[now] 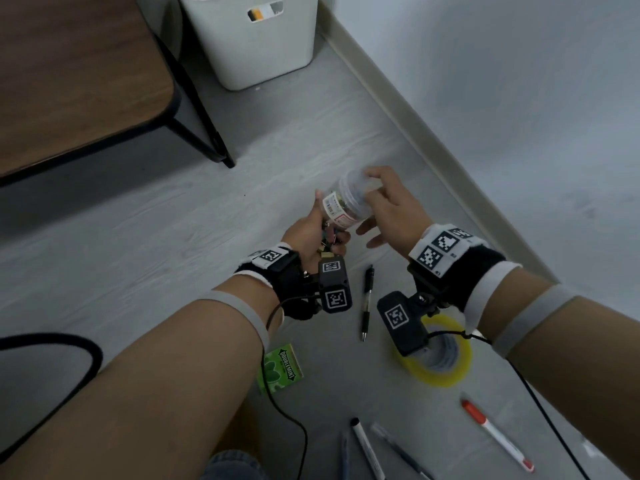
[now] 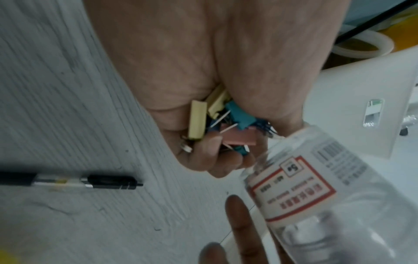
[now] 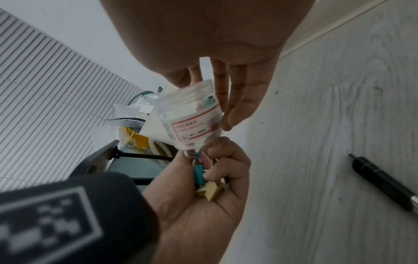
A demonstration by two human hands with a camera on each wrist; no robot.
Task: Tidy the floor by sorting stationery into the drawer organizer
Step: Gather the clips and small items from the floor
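I am holding the small clear plastic jar with the red-bordered white label (image 1: 341, 206) tipped on its side above the grey wood-grain floor (image 1: 173, 216), directly beyond the black retractable pen (image 1: 367, 301) lying there. My right hand (image 1: 391, 209) is taking the jar at its far end, fingers (image 3: 239, 100) spread along the wall and curled lightly round it. My left hand (image 1: 313, 233) is cupped at the jar's other end, its fingers (image 2: 217, 159) closed over a cluster of small coloured binder clips, yellow, teal and pink (image 2: 217, 121), with the thumb reaching up against the label.

Handling judgement: the jar is rigid, light and smooth-walled, so likely slippery; the labelled band offers the surest purchase. The clips are hard, loose and small with thin wire handles, so they are apt to spill through any gap in the cupped hand.

Not determinable: whether the jar's end at my left hand is open or capped, what remains inside it, and whether the clips are passing in or out. The wrist views are blurred around the jar's neck. The drawer organizer is not identifiable in any view. My right wrist camera is covering part of the yellow tape roll (image 1: 450, 370) on the near side of the pen, and the marker pens (image 1: 367, 448) nearer still are cut off by the head view's edge.
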